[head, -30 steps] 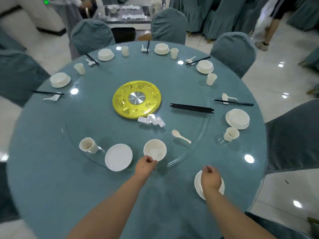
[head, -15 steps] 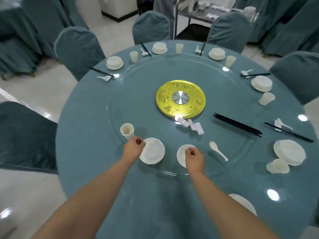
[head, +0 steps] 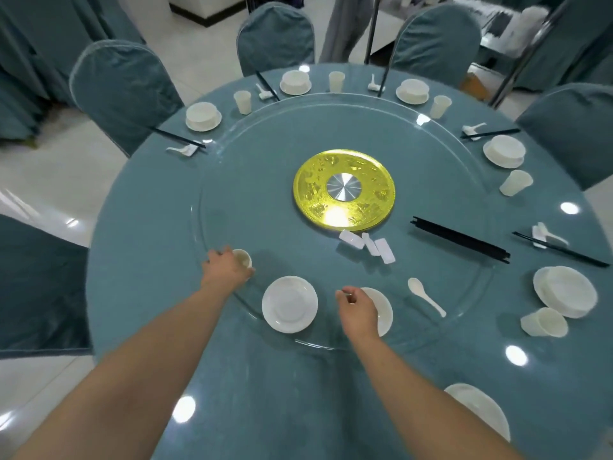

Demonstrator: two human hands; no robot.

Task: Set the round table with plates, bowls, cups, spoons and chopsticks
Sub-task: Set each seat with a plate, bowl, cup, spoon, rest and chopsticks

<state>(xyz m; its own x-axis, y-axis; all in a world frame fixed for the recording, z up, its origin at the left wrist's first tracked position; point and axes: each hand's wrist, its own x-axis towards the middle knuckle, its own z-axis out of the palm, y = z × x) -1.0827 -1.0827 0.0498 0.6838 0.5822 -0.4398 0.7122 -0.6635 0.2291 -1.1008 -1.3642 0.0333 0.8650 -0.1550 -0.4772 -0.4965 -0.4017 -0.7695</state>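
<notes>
On the glass turntable (head: pixel 232 200) of the round teal table, my left hand (head: pixel 225 272) curls round a small white cup (head: pixel 243 258). A white plate (head: pixel 289 304) lies just right of that hand. My right hand (head: pixel 358 310) pinches the near rim of a white bowl (head: pixel 383 308), hiding part of it. To the right lie a white spoon (head: pixel 426 296), a bundle of black chopsticks (head: pixel 459 240) and white chopstick rests (head: pixel 368 244). A plate (head: pixel 481 410) sits at the near right table edge.
Set places with bowls, cups, spoons and chopsticks ring the far and right edges, such as a bowl on a plate (head: pixel 203 115) and a cup (head: pixel 544 323). A gold disc (head: pixel 345 189) marks the centre. Teal-covered chairs (head: pixel 122 91) surround the table.
My view swung left round the table. My left hand left the bowl, passed the plate and took the cup. My right hand left the near plate and came onto the bowl's rim.
</notes>
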